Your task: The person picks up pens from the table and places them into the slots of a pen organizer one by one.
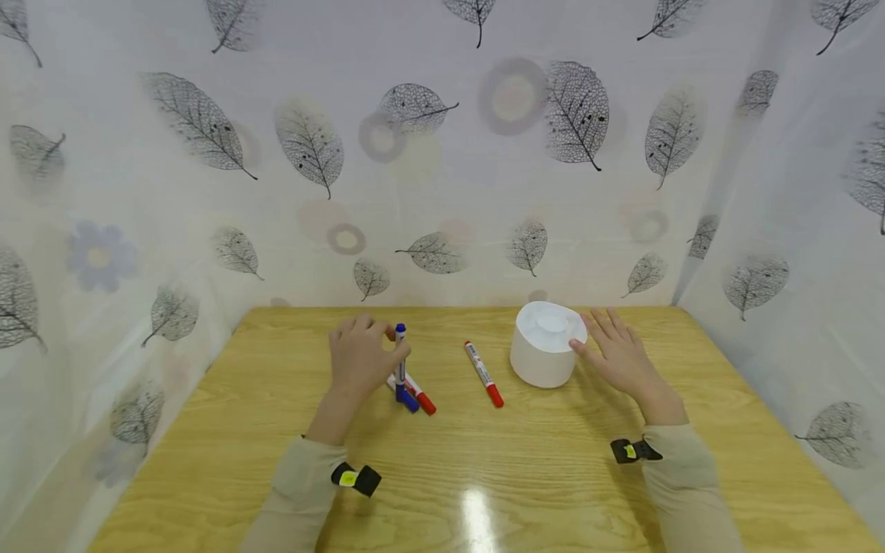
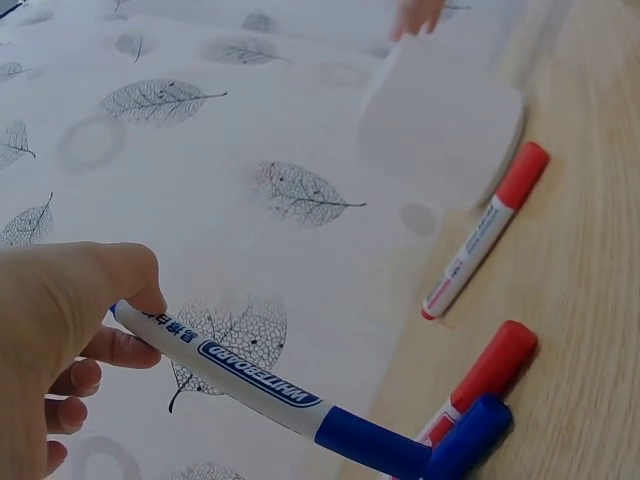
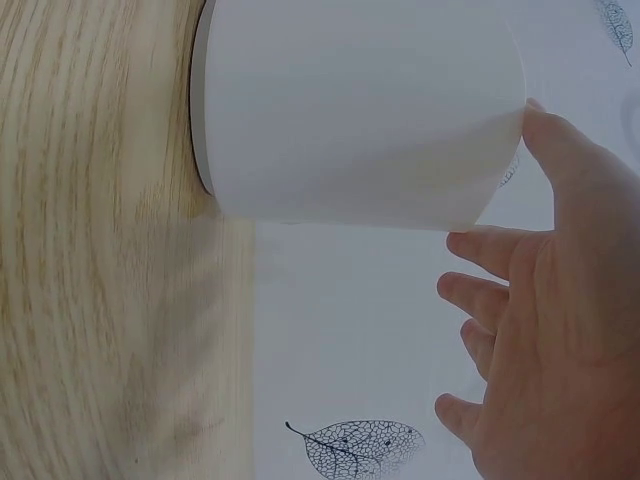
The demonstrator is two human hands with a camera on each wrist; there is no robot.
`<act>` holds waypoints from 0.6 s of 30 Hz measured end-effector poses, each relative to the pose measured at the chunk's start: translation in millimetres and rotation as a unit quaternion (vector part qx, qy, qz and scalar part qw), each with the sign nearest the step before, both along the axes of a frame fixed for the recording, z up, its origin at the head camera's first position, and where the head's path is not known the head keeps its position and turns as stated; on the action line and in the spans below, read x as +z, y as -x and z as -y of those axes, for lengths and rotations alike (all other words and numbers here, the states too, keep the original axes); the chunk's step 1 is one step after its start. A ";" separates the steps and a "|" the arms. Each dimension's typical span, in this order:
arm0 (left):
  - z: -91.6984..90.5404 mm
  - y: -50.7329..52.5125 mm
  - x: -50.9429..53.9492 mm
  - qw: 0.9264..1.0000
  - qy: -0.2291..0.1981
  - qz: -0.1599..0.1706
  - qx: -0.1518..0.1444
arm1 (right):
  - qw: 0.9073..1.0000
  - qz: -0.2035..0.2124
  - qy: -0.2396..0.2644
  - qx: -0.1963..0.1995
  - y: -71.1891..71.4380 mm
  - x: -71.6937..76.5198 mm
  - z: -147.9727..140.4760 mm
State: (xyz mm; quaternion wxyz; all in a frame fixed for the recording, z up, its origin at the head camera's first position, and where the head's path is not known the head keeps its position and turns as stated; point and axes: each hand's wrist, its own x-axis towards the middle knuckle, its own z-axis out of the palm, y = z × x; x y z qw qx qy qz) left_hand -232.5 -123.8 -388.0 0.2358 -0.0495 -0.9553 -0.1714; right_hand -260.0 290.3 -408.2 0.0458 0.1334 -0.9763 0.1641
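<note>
My left hand (image 1: pixel 362 357) pinches a blue-capped whiteboard marker (image 2: pixel 260 375) by its upper end between thumb and forefinger. The marker stands nearly upright, cap down, its tip close over another blue-capped marker (image 1: pixel 410 402); whether they touch I cannot tell. Beside that one lies a red-capped marker (image 2: pixel 495 368). A second red marker (image 1: pixel 484 375) rests alone near the middle of the table. To its right is a white round container (image 1: pixel 542 362) with a recessed top. At its right rim, my right hand (image 3: pixel 560 290) touches it with thumb and forefinger, the fingers spread and fairly straight.
All of this is on a wood-grain table (image 1: pixel 567 484). A pale curtain (image 1: pixel 442 177) printed with leaves hangs behind the table and along both sides. Each wrist wears a dark strap, such as the left strap (image 1: pixel 356 479).
</note>
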 end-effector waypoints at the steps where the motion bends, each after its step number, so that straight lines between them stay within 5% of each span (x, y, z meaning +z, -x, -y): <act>1: -2.1 0.4 0.9 1.000 0.000 -0.007 -0.004 | 1.000 -0.001 0.000 -0.001 0.0 -1.5 -0.3; 18: -46.6 14.0 13.9 0.983 -0.031 -0.175 -0.049 | 1.000 -0.001 0.009 0.015 -4.5 -0.7 -10.9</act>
